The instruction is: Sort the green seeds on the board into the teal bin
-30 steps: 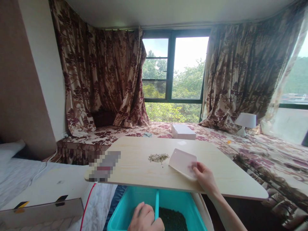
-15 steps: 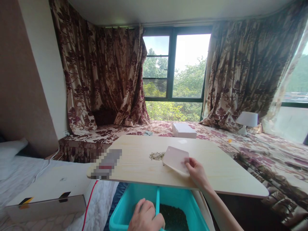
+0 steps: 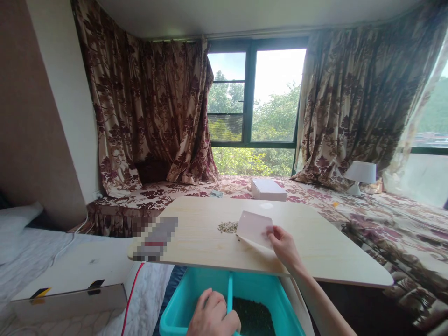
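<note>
My right hand (image 3: 282, 240) pinches the right edge of a pale, flat plastic scraper (image 3: 255, 227) with rounded corners. The scraper is tilted over the light wood tabletop (image 3: 196, 252). Just left of it lies a small loose pile of greenish-brown grains (image 3: 227, 227), with a few stray bits near the scraper's lower left corner. Below the table's near edge, my left hand (image 3: 213, 315) is closed over the divider of a teal two-part bin (image 3: 196, 275). Dark fine grains (image 3: 254, 315) cover the floor of the bin's right compartment; my left hand partly hides the left one.
A blurred-out flat device (image 3: 157, 238) lies at the table's left end, with a red cable (image 3: 131, 296) hanging from it. A white box (image 3: 269, 190) stands behind the table, a lamp (image 3: 362, 172) to the right. On the bed at left rests a large carton (image 3: 70, 280).
My right hand and the scraper have shifted slightly up and left, beside the pile. My left hand stays on the bin's divider.
</note>
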A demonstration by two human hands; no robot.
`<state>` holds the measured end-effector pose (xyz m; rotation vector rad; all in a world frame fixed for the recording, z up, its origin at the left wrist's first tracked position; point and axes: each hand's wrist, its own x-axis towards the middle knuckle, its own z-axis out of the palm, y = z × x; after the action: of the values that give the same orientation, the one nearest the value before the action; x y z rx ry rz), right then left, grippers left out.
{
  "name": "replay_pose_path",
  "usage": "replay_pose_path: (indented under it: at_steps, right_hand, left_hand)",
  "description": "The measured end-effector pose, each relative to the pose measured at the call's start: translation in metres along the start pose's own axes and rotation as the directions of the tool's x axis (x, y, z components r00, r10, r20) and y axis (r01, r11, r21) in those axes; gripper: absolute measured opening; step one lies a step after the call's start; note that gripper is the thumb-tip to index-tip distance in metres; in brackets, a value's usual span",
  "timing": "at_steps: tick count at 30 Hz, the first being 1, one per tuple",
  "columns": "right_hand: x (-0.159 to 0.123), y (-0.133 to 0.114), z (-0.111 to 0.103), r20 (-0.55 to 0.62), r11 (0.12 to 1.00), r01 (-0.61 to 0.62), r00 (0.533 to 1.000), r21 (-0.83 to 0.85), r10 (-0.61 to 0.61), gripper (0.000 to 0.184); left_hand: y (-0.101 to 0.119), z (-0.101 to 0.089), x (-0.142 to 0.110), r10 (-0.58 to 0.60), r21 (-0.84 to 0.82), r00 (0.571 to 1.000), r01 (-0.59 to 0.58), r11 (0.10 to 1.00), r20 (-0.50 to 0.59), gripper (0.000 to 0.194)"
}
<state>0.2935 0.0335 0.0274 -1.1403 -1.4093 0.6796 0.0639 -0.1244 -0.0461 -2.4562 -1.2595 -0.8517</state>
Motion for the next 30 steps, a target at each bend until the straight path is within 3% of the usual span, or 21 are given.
replay_pose_path:
  at_steps: [10, 15, 18, 22, 30]
  right_hand:
    - [0.001, 0.003, 0.003, 0.032, 0.998, -0.003, 0.999, 0.059, 0.001, 0.026]
    - [0.0, 0.003, 0.001, 0.05, 0.998, -0.013, 0.999, 0.063, 0.01, 0.028]
    - [-0.001, 0.002, 0.002, 0.05, 0.996, -0.023, 0.999, 0.09, 0.018, 0.031]
    - [0.0, 0.001, 0.006, 0.063, 0.994, -0.045, 0.997, 0.097, 0.039, 0.029]
    - [-0.005, -0.005, 0.001, 0.106, 0.997, -0.062, 0.993, 0.051, 0.057, 0.026]
  left_hand:
    - [0.001, -0.012, 0.001, -0.036, -0.027, 0.999, 0.037, 0.999, 0.037, 0.007]
    - [-0.002, -0.023, -0.001, -0.047, 0.058, 0.998, 0.044, 0.997, 0.047, 0.015]
    - [-0.006, -0.028, -0.001, -0.052, 0.09, 0.997, 0.048, 0.995, 0.049, 0.009]
    - [-0.012, -0.032, -0.002, -0.053, 0.087, 0.998, 0.051, 0.995, 0.025, 0.028]
    - [-0.011, -0.034, -0.001, -0.082, 0.073, 0.997, 0.081, 0.994, 0.006, 0.035]
